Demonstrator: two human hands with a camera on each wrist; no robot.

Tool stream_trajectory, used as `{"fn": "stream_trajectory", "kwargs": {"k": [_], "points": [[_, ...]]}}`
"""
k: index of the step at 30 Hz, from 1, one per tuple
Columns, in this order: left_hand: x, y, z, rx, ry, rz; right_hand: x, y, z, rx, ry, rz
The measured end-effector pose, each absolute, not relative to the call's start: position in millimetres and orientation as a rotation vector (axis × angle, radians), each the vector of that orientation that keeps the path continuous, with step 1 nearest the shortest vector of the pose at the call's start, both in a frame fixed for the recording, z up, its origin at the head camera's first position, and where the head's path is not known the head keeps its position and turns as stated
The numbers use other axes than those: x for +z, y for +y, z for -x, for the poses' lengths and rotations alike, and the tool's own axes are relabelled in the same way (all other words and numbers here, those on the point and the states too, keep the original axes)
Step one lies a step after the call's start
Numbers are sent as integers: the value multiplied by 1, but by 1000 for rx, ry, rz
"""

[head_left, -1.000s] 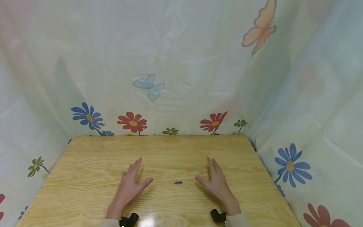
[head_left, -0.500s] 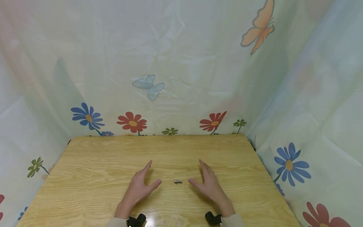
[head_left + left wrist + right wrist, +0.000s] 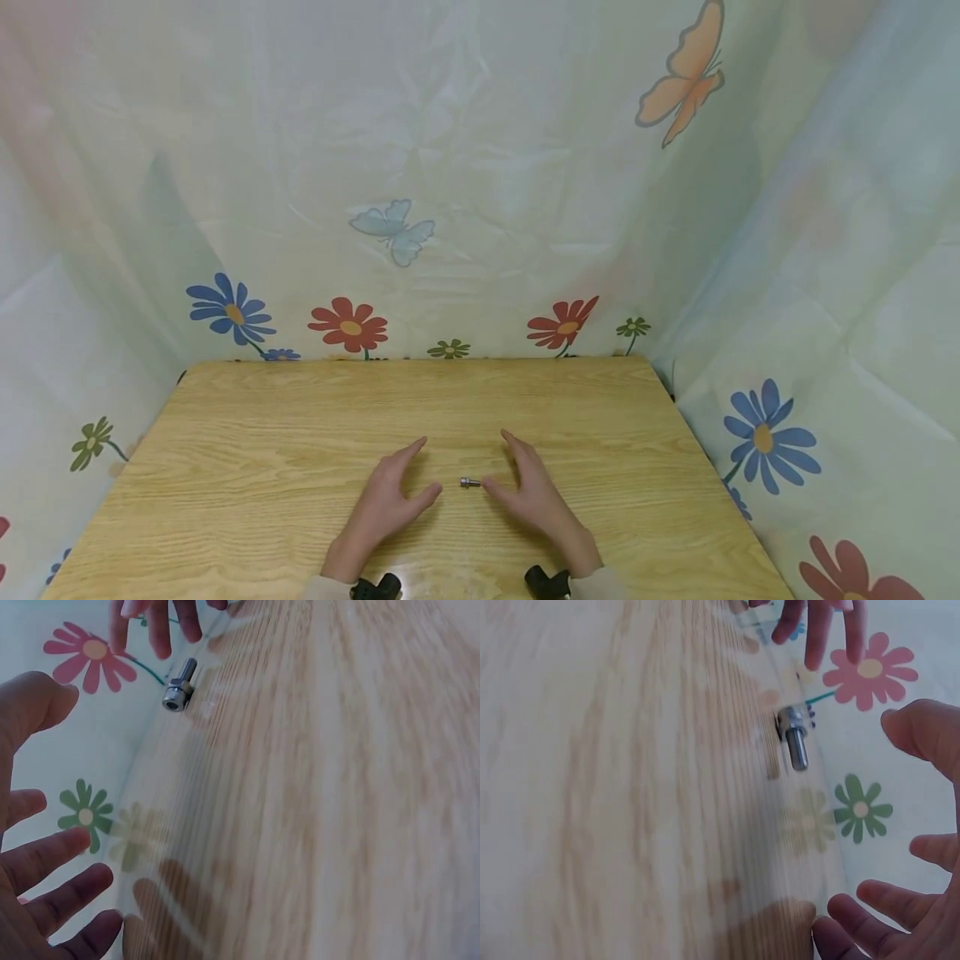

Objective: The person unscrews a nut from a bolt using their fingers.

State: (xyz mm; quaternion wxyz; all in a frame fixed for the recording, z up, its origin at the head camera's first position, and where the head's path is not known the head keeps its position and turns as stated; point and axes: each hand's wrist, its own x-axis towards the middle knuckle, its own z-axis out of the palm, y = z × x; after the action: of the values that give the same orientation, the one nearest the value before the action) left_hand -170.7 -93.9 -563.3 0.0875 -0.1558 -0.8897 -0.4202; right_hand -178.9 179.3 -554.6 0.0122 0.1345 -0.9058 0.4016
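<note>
A small silver socket-head bolt (image 3: 468, 482) lies on its side on the wooden table between the two hands. In the left wrist view a nut sits on the bolt (image 3: 178, 690) close behind its head; the bolt's shank (image 3: 798, 750) shows in the right wrist view, pointing toward the right hand. To its left, the left hand (image 3: 386, 502) hovers with fingers spread and nothing in its grasp. On the other side the right hand (image 3: 537, 502) is likewise spread and holds nothing. Its thumb appears close to the shank end; from the head view I cannot tell whether they touch.
The wood-grained table (image 3: 300, 408) runs back to a pale curtain (image 3: 480, 167) printed with flowers and butterflies. More curtain hangs along both sides. A black camera mount sits on each wrist (image 3: 377, 587).
Both hands have moved inward toward the bolt, the left one rightward and the right one leftward, each also slightly nearer the body. The bolt has stayed in place.
</note>
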Motion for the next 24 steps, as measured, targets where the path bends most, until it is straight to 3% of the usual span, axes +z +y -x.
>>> {"fn": "stream_trajectory", "kwargs": {"k": [16,24], "points": [[-568,-78,172,-1264,-2637,592,-562,163,177,1195,-2813,-507],[-567,-66,175,-1186,-2650,496,-560,159,179,1192,-2791,-531]]}}
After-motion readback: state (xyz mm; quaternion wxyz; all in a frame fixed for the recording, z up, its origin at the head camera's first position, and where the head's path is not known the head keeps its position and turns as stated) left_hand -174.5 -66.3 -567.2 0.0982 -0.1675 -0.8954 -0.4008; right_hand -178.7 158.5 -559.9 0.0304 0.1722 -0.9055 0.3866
